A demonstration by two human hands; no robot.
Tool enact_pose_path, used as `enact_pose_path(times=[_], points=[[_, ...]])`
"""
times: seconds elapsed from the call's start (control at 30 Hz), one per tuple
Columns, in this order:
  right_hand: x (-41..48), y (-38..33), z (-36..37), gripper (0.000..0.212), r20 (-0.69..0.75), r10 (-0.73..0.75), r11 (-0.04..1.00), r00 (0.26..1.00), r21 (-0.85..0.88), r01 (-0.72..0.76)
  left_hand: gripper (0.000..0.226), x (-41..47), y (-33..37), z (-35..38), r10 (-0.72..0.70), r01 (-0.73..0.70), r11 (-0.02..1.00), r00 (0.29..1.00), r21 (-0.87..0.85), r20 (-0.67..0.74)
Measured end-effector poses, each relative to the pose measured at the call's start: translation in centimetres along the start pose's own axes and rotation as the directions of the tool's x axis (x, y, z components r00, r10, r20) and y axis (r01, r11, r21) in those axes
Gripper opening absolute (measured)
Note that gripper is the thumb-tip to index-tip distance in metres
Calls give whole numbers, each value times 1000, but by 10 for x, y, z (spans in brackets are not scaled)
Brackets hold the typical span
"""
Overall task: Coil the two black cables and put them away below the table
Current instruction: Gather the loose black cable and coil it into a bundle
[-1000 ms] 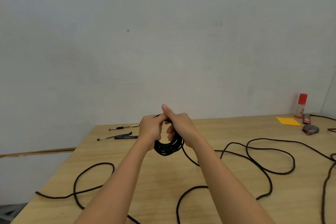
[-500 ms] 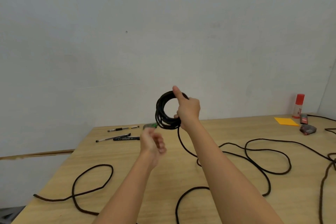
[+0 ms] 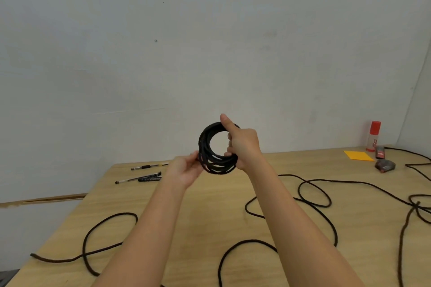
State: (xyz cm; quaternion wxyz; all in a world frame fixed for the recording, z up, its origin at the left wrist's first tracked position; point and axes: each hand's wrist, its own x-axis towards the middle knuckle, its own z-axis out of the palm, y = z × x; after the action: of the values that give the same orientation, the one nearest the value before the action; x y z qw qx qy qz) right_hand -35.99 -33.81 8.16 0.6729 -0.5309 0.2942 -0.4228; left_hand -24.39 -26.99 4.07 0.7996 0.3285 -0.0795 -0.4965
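Plain wall behind, wooden table (image 3: 200,212) below: our right hand (image 3: 245,147) holds a small black coil (image 3: 215,161) raised, fingers hooked through its ring, forefinger straight over the top. Long loose cable (image 3: 312,196) sprawls below and either side of that grip, so we judge coiling far from done, nothing stowed. Half a second ago our left hand (image 3: 184,170) hung apart, lower; now it touches the coil's left rim, whether pinching we cannot tell.
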Motion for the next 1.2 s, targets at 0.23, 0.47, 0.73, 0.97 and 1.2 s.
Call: enact_pose_path(times=[0.23, 0.47, 0.73, 0.97, 1.2], points=[[1, 16, 2, 45, 94, -9, 984, 996, -177, 26, 46, -19, 20, 9, 95, -132, 734, 991, 667, 92], [-5, 27, 11, 55, 111, -145, 907, 983, -381, 177, 48, -26, 11, 16, 172, -238, 587, 971, 774, 169], [2, 38, 8, 73, 145, -311, 540, 939, -786, 300, 41, -27, 14, 8, 121, -261, 642, 963, 721, 241], [0, 39, 8, 63, 226, -257, 831, 940, -444, 334, 43, -28, 12, 0, -40, -72, 843, 980, 532, 195], [3, 46, -8, 68, 315, -108, 852, 943, -459, 250, 36, -21, 25, 8, 212, -211, 918, 977, 337, 32]])
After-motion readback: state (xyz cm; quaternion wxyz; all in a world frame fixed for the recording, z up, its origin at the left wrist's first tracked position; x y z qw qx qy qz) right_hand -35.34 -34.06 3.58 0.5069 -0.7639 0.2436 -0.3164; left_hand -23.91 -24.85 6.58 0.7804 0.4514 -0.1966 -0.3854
